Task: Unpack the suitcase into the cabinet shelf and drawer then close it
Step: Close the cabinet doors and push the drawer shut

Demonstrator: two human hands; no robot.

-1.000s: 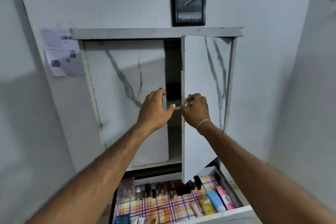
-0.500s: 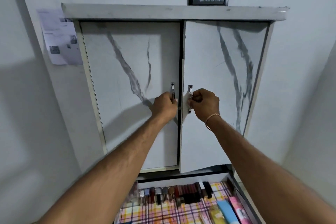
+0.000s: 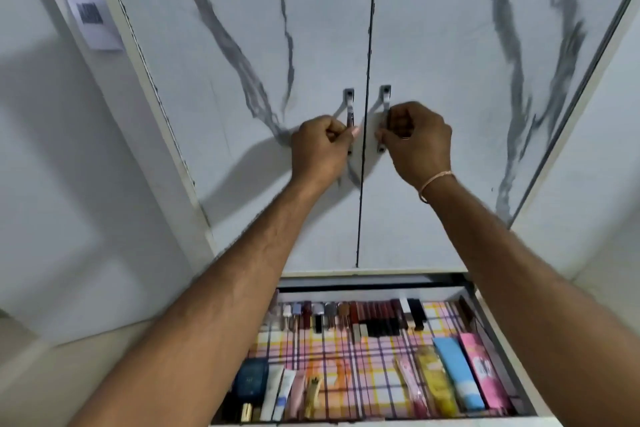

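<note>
At frame centre the left hand (image 3: 320, 146) and right hand (image 3: 414, 140) each gripped a door handle (image 3: 349, 111), apparently pressing both cabinet doors (image 3: 450, 45) flush, while the drawer (image 3: 485, 291) below stood open.

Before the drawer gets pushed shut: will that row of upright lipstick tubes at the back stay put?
Probably some topple: the lipstick tubes look tall, narrow and unbraced on the checked liner. Being round, fallen ones would likely roll. A slow push on the drawer seems safer.
</note>
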